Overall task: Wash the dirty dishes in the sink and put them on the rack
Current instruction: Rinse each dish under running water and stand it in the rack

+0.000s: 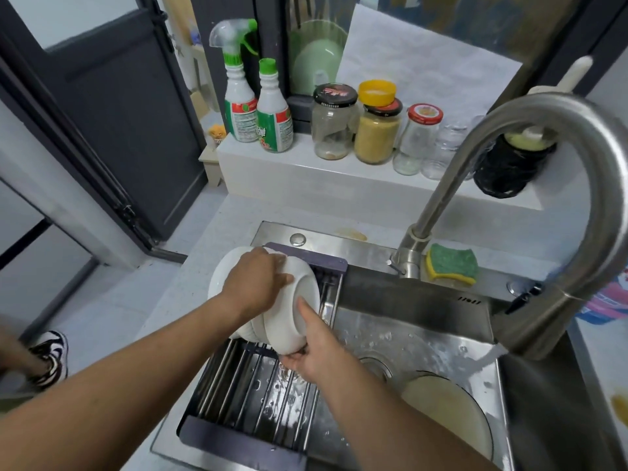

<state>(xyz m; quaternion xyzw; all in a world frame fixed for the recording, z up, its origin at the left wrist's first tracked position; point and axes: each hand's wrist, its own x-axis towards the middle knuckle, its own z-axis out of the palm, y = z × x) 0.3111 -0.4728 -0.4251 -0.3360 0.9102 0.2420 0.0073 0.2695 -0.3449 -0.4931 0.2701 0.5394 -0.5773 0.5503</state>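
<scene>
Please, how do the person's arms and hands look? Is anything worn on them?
The left arm and the right arm are bare to the frame edge: no sleeves show. The left hand and the right hand wear no gloves. No watch, bracelet or ring shows on the wrists or visible fingers.

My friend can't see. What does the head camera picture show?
The left hand and right hand hold a white bowl on edge over the rack at the sink's left side. The tap runs, and a dirty dish lies in the sink.
</scene>
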